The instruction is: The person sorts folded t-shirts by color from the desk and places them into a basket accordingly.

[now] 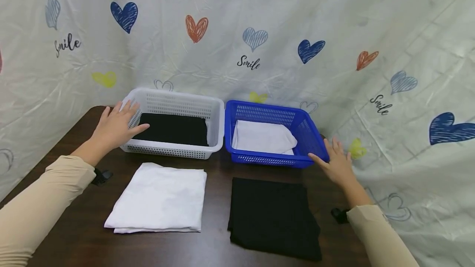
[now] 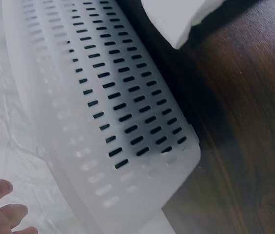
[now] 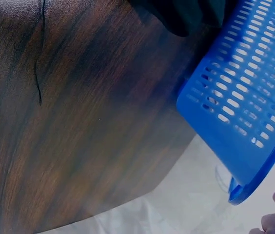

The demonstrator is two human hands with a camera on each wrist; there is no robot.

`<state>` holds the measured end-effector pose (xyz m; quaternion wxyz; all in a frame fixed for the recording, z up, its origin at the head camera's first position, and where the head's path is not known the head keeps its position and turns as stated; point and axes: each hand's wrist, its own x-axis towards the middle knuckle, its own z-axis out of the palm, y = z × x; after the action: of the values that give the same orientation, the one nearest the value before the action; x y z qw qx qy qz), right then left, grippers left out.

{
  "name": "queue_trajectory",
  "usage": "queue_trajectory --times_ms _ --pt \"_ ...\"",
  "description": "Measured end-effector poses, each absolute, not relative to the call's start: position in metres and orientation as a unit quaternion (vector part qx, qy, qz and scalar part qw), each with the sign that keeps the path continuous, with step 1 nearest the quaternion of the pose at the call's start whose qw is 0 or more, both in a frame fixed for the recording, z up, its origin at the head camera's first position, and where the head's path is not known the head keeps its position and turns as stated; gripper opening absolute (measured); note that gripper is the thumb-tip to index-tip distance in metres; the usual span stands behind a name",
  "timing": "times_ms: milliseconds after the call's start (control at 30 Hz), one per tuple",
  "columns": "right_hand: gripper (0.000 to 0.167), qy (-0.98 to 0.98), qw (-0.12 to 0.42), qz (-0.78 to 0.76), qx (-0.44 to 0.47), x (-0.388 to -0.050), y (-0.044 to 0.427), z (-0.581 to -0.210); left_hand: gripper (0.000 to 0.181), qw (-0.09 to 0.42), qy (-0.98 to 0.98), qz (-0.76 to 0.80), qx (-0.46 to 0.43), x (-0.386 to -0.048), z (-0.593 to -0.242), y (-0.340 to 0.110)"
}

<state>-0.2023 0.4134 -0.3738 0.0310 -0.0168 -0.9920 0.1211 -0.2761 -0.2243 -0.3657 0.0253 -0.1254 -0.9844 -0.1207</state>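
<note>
The left hand (image 1: pixel 116 127), fingers spread, is at the left end of the white basket (image 1: pixel 167 148), which holds a folded black cloth (image 1: pixel 172 129). In the left wrist view its fingertips show beside the basket (image 2: pixel 103 97). At the right end of the blue basket (image 1: pixel 267 160) is the right hand (image 1: pixel 337 162), fingers extended and holding nothing; whether it touches the rim I cannot tell. Inside the blue basket (image 3: pixel 240 92) lies a folded white cloth (image 1: pixel 261 137). Nearer the camera, a folded white cloth (image 1: pixel 161 199) lies at left and a folded black cloth (image 1: pixel 272 217) at right.
Both baskets stand side by side at the back of the dark wooden table (image 1: pixel 219 238). Behind them hangs a pale curtain (image 1: pixel 215 69) printed with hearts and words, which also runs along the right side. A dark wrist device (image 1: pixel 102 176) is on the left wrist.
</note>
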Motion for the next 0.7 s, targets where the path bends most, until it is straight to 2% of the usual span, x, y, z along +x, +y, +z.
queue_trajectory --times_ms 700 --pt "0.096 -0.987 0.048 0.151 0.004 -0.2 0.397 -0.377 0.085 0.036 -0.979 -0.142 -0.144 -0.274 -0.37 -0.183"
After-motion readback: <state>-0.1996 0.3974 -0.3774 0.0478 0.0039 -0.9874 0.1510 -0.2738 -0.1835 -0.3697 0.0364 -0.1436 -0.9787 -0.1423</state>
